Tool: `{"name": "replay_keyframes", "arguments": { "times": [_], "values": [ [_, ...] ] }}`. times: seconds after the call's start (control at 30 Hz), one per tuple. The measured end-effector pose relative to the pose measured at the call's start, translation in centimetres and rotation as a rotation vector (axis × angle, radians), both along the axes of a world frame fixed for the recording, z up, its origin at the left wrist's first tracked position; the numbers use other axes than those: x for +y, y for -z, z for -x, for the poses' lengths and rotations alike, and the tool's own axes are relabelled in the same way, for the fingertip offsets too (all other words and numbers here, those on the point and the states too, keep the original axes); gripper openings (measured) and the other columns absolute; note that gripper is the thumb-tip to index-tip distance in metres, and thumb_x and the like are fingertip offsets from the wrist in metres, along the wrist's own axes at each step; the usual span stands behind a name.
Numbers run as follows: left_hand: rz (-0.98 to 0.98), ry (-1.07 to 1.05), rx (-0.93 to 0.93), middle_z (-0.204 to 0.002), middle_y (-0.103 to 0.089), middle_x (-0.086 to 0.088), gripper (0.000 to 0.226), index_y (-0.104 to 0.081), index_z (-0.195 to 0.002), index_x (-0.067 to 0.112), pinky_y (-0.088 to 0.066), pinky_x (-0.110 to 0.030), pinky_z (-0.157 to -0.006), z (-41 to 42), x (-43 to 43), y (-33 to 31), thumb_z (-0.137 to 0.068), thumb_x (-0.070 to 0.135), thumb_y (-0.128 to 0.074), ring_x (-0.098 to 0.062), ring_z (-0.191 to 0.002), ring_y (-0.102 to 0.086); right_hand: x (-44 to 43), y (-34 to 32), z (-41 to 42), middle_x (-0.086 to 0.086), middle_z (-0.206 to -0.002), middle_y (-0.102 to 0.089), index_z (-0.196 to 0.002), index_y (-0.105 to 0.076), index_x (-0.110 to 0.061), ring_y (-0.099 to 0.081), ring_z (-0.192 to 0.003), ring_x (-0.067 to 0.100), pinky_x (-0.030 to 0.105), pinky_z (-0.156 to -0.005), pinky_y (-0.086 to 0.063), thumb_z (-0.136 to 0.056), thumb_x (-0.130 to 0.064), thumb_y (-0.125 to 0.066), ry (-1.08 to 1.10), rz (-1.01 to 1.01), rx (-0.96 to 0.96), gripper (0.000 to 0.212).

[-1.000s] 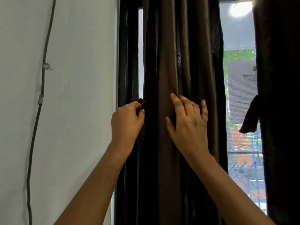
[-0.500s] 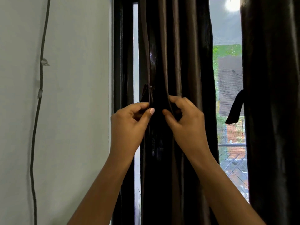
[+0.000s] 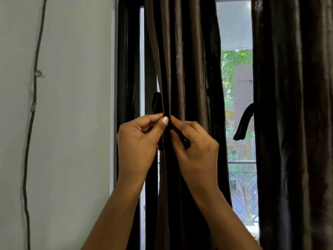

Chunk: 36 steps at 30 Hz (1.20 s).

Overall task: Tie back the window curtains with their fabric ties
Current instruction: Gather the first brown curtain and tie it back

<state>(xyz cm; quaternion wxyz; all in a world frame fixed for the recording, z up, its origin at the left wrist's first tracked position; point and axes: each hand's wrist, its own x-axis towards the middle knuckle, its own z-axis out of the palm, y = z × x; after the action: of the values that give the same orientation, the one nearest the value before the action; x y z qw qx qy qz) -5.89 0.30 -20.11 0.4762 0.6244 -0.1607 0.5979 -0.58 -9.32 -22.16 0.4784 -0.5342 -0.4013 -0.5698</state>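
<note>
Findings, head view.

1. The left curtain (image 3: pixel 189 69) is gathered into a bunch near the left side of the window (image 3: pixel 236 33).
2. The left hand (image 3: pixel 138 139) pinches, thumb against forefinger, at the front of the bunch. A dark strip rounds the curtain's edge just above it. I take this to be the left tie (image 3: pixel 157 103).
3. The right hand (image 3: pixel 196 141) has its fingers curled round the tie's other end. The two hands almost touch.
4. I see no knot or crossing yet.
5. The right curtain (image 3: pixel 292 105) hangs well apart. Its own right tie (image 3: pixel 242 125) dangles loose at the inner edge, untouched.

Assessment: the task is in its early part. On the first curtain the cloth is bunched and the tie ends are brought together. The knot is outstanding. The second curtain is wholly outstanding.
</note>
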Motion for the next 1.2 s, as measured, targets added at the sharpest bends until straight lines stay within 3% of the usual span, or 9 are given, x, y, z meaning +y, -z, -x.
{"name": "replay_keyframes", "arguments": {
  "times": [0.1,0.27,0.47,0.53,0.67,0.77,0.83,1.0,1.2],
  "values": [
    [0.019,-0.014,0.002,-0.089,-0.073,0.010,0.019,-0.073,-0.102,0.015,-0.051,-0.010,-0.077,0.1,0.1,0.1,-0.082,0.016,-0.071,0.000,-0.086,-0.070,0.0,0.2,0.0,-0.002,-0.098,-0.071,-0.113,-0.069,-0.013,-0.066,-0.085,0.003,0.017,-0.075,-0.051,-0.086,-0.009,-0.064,-0.055,-0.001,-0.001,0.028],
    [0.013,-0.072,-0.008,-0.088,-0.072,0.015,0.017,-0.073,-0.099,0.020,-0.050,-0.008,-0.076,0.5,0.5,0.4,-0.083,0.021,-0.070,0.002,-0.086,-0.069,0.8,0.3,0.3,-0.003,-0.084,-0.065,-0.112,-0.070,-0.013,-0.058,-0.073,0.001,0.005,-0.067,-0.042,-0.086,-0.008,-0.065,-0.057,0.005,-0.008,0.027],
    [-0.002,-0.141,0.061,-0.079,-0.075,0.010,0.021,-0.075,-0.095,0.022,-0.057,-0.022,-0.075,0.9,2.2,0.1,-0.077,0.033,-0.074,-0.001,-0.077,-0.070,1.8,0.5,0.4,-0.003,-0.085,-0.060,-0.110,-0.071,-0.013,-0.058,-0.068,0.007,0.017,-0.062,-0.045,-0.089,-0.019,-0.059,-0.013,0.192,-0.006,0.025],
    [0.005,-0.195,0.089,-0.078,-0.074,0.009,0.019,-0.075,-0.096,0.020,-0.059,-0.028,-0.074,0.3,3.0,-0.1,-0.080,0.029,-0.075,-0.002,-0.074,-0.070,1.5,0.2,0.4,-0.001,-0.086,-0.063,-0.103,-0.073,-0.013,-0.061,-0.074,0.011,0.026,-0.066,-0.049,-0.089,-0.023,-0.060,-0.006,0.133,-0.012,0.022],
    [-0.004,-0.307,0.086,-0.073,-0.068,0.017,0.017,-0.074,-0.097,0.019,-0.052,-0.009,-0.067,-1.0,4.2,0.2,-0.081,0.024,-0.075,0.004,-0.070,-0.067,1.5,-0.9,-0.6,0.005,-0.103,-0.059,-0.113,-0.065,-0.012,-0.053,-0.092,0.019,0.023,-0.078,-0.041,-0.087,-0.025,-0.063,0.247,-0.076,0.004,0.030],
    [-0.003,-0.338,0.069,-0.073,-0.067,0.018,0.016,-0.074,-0.095,0.019,-0.049,-0.005,-0.063,-1.7,4.5,0.6,-0.081,0.027,-0.075,0.005,-0.070,-0.066,1.9,-1.6,-2.5,0.010,-0.112,-0.058,-0.127,-0.054,-0.010,-0.054,-0.099,0.029,0.036,-0.077,-0.044,-0.084,-0.033,-0.064,0.436,-0.020,0.108,0.050],
    [-0.004,-0.342,0.064,-0.072,-0.065,0.019,0.017,-0.074,-0.095,0.018,-0.044,0.000,-0.062,-2.3,4.7,0.7,-0.080,0.027,-0.075,0.007,-0.073,-0.065,2.6,-1.6,-3.9,0.010,-0.109,-0.061,-0.128,-0.054,-0.010,-0.058,-0.097,0.031,0.042,-0.076,-0.043,-0.083,-0.034,-0.066,0.499,0.024,0.175,0.052],
    [-0.003,-0.295,0.057,-0.071,-0.066,0.017,0.017,-0.074,-0.093,0.015,-0.045,-0.001,-0.065,-3.1,4.9,1.0,-0.079,0.025,-0.077,0.007,-0.071,-0.065,2.9,-0.5,-5.0,-0.001,-0.089,-0.066,-0.107,-0.066,-0.016,-0.064,-0.078,0.021,0.039,-0.076,-0.042,-0.084,-0.018,-0.064,0.404,-0.046,0.068,0.024],
    [-0.082,-0.241,0.027,-0.076,-0.069,0.017,0.012,-0.072,-0.090,0.022,-0.046,-0.002,-0.065,-1.8,4.4,0.7,-0.079,0.024,-0.076,0.007,-0.072,-0.066,2.6,0.1,-1.7,-0.007,-0.091,-0.064,-0.103,-0.067,-0.018,-0.062,-0.078,0.012,0.043,-0.071,-0.052,-0.081,-0.012,-0.065,0.192,-0.040,0.057,0.023]
  ]
}}
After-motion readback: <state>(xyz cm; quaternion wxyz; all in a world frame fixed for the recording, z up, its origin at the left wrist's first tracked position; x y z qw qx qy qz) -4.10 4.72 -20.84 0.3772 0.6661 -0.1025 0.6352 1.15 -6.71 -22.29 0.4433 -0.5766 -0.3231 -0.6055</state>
